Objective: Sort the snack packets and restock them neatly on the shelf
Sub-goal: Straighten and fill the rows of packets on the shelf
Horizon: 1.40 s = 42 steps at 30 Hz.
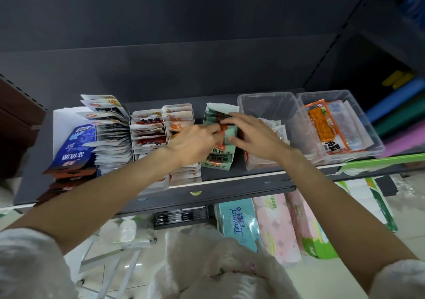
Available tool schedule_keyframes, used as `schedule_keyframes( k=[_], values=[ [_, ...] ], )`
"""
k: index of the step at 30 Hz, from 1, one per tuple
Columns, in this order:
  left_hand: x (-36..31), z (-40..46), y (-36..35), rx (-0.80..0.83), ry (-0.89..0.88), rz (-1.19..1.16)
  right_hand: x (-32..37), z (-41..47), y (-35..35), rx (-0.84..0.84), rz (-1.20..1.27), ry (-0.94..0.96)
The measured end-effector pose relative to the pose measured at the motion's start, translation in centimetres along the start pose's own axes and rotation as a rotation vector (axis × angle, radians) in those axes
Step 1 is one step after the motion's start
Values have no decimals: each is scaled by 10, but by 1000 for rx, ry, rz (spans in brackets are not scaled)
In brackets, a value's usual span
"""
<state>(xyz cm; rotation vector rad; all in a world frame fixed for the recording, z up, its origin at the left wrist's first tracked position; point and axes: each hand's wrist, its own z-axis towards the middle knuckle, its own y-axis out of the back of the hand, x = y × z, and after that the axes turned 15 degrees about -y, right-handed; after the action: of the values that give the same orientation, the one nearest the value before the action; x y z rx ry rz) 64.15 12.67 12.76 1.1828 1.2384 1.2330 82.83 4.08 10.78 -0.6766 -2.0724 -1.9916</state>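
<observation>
Two clear tubs (266,105), two hands (195,144).

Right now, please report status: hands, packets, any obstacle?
Left hand and right hand both on green packets, straightening the row. Clear bin close at right, not blocking.

- Both hands meet over a row of green snack packets (218,158) on the dark shelf (230,179)
- The left hand (195,144) pinches packets in the row
- The right hand (250,133) rests fingers on top
- A clear bin (368,137) with orange packets (322,126) stands to the right
</observation>
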Motion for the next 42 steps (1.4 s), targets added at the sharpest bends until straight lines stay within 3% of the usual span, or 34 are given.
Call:
schedule_keyframes(
  k=[5, 10, 15, 17, 19, 21, 22, 26, 29, 31, 37, 42],
  values=[
    [17, 0, 5, -324, 44, -154, 10, 19, 21, -13, 12, -34],
    [11, -7, -6, -371, -62, -116, 3, 5, 10, 96, -86, -29],
    [1, -15, -12, -432, -53, 93, 12, -5, -13, -132, -196, -59],
    [-16, -18, -11, -434, -144, 152, 14, -3, -15, -158, -176, -52],
    [-35, -16, -9, -151, -159, 98, 12, -1, -14, -146, -175, -59],
    [-45, -4, -12, 287, 20, 58, 11, 1, -11, -124, -180, -57],
    [-44, 4, -16, 375, 79, 84, 10, 3, -10, -113, -179, -51],
    [-38, 26, -16, 377, 94, 241, 8, 6, -6, -106, -157, -47],
    [-35, 27, -13, 505, 56, 224, 7, 8, -6, -101, -147, -47],
    [-27, 25, -14, 462, 43, 181, 6, 8, -6, -93, -145, -46],
    [-23, 17, -16, 111, 105, -163, -4, 8, 6, 0, -47, -30],
    [-37, 10, -25, -32, 236, -278, -6, 0, 10, 31, -98, 31]
  ],
)
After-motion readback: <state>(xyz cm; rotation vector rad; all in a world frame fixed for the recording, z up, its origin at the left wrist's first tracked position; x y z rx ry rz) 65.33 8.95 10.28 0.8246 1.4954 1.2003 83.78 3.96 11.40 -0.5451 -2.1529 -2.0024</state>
